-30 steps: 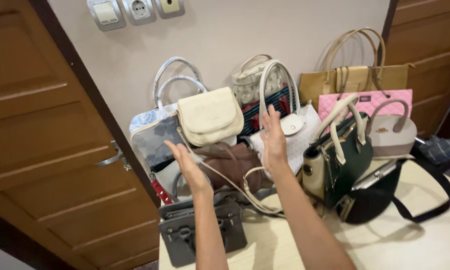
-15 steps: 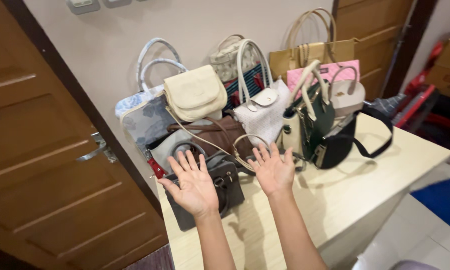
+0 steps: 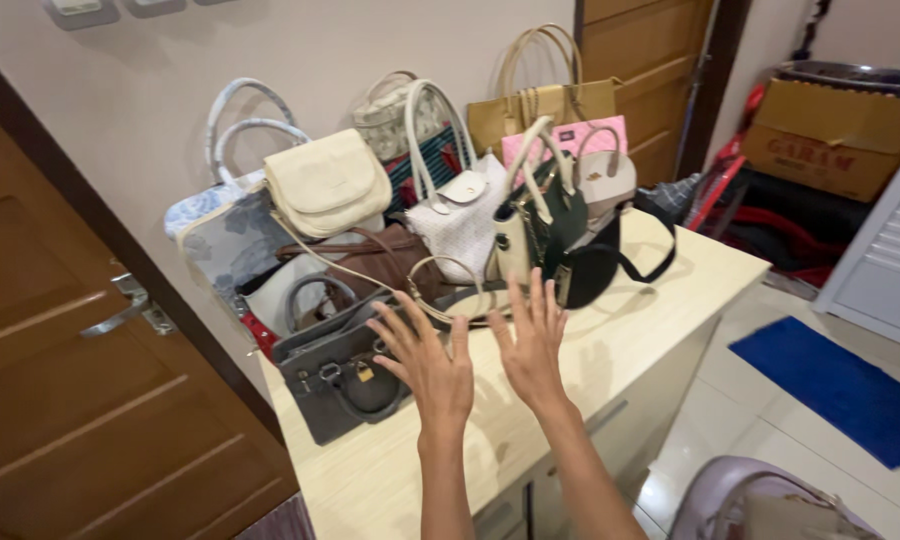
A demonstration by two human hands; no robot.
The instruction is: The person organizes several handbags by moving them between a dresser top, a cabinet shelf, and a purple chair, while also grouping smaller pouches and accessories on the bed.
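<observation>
Over the pale wooden cabinet top (image 3: 670, 300), both hands now face backs-up where palms showed before, left hand (image 3: 432, 362) and right hand (image 3: 530, 345) spread and holding nothing, hovering just before the grey leather handbag (image 3: 335, 375) lying below the piled bags.

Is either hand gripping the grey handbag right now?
No: the left hand and right hand are both raised with fingers spread, holding nothing, above the table beside the grey handbag.
</observation>
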